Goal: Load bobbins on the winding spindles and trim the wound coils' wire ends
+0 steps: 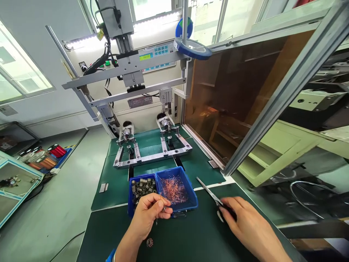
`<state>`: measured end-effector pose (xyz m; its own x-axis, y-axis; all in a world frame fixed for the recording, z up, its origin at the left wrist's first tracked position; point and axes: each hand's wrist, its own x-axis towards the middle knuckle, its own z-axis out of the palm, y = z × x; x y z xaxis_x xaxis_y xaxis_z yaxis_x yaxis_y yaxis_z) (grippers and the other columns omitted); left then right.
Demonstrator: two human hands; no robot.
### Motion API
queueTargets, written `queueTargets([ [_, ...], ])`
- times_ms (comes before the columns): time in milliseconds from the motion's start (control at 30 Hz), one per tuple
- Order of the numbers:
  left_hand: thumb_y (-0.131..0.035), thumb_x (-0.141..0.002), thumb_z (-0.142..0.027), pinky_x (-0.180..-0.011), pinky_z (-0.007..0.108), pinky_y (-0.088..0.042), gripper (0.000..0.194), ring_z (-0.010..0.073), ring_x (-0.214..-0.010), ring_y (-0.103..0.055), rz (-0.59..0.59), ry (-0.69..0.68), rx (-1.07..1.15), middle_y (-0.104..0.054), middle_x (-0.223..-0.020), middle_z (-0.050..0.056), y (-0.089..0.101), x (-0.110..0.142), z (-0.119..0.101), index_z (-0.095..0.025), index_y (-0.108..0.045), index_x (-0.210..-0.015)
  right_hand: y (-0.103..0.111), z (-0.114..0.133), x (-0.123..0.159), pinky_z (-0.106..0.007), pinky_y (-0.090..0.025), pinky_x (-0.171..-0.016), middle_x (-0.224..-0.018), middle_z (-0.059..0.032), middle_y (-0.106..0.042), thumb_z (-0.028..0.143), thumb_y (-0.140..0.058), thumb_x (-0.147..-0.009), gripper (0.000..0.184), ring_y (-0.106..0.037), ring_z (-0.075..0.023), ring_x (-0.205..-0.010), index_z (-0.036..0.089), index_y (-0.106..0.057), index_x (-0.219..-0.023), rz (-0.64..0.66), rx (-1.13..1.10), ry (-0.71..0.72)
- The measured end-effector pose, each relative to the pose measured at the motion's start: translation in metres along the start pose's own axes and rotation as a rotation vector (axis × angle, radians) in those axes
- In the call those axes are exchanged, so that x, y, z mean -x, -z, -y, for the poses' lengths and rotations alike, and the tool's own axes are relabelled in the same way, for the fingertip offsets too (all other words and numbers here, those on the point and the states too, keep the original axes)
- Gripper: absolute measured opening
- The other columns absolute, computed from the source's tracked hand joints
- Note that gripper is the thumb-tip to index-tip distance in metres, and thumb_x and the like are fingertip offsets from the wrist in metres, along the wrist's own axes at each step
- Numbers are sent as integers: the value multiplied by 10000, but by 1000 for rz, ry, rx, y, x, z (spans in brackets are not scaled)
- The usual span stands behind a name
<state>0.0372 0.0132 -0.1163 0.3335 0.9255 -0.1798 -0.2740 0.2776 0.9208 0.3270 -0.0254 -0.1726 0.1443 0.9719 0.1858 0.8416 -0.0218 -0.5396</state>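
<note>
Head | numeral "2" (163, 97) on machine (133, 80) | left fingers (156, 208) pinch small part (164, 208) | right fingers (229, 217) hold scissors (212, 194)

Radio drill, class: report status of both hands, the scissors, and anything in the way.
Left hand pinching a small part. Right hand at the scissors, grip unclear. Tips pointing away. Blue bins left of the scissors, not blocking them.

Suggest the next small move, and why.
I'd probably bring the scissors toward the left hand: the right hand is at their handle end, and the left pinches a small, mostly hidden part near the copper wire clippings.
</note>
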Motion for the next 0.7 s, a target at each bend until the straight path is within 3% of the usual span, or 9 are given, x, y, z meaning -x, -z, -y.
queueTargets([
  [67,-816,-724,-430,-675,238,-573,357,168,-748,-679,-6,-2,17,-672,-882,95,1,-1,1,-99,-693,-778,0,-12,7,-470,-487,-800,-929,-116,-633,461,-383,-864,394,-612,-290,-895,167,-635,-938,51,78,-16],
  [267,-805,-740,-424,-686,237,-568,341,170,-773,-677,-8,-15,-4,-664,-905,96,2,0,5,-104,-699,-784,8,-12,1,-518,-480,-835,-1027,-165,-639,456,-300,-823,522,-622,-336,-950,112,-599,-1078,172,115,-125],
  [333,-806,-740,-421,-680,229,-565,334,165,-768,-675,-14,-23,4,-662,-902,93,1,1,4,-107,-698,-780,15,-15,-2,-482,-490,-845,-1062,-169,-627,499,-344,-804,548,-621,-312,-949,111,-573,-1117,237,-53,-217],
  [467,-813,-732,-412,-669,224,-561,325,162,-757,-672,-34,-22,37,-657,-885,84,-2,0,-2,-112,-694,-772,34,-10,1,-328,-510,-707,-1022,-131,-597,580,-486,-794,646,-593,-239,-903,123,-514,-1250,354,-558,-333],
  [600,-825,-716,-405,-656,225,-554,330,163,-749,-666,-48,-10,32,-653,-886,84,-6,-5,-7,-108,-686,-755,50,17,-5,-282,-466,-755,-937,-71,-535,379,-630,-749,486,-529,-178,-859,158,-632,-1182,544,-732,-128],
  [700,-819,-726,-401,-672,239,-550,327,168,-766,-661,-38,9,8,-651,-894,85,-9,-9,-5,-105,-683,-759,51,37,-20,-265,-440,-702,-910,-51,-486,202,-613,-669,431,-497,-153,-812,162,-686,-1091,660,-791,16],
])
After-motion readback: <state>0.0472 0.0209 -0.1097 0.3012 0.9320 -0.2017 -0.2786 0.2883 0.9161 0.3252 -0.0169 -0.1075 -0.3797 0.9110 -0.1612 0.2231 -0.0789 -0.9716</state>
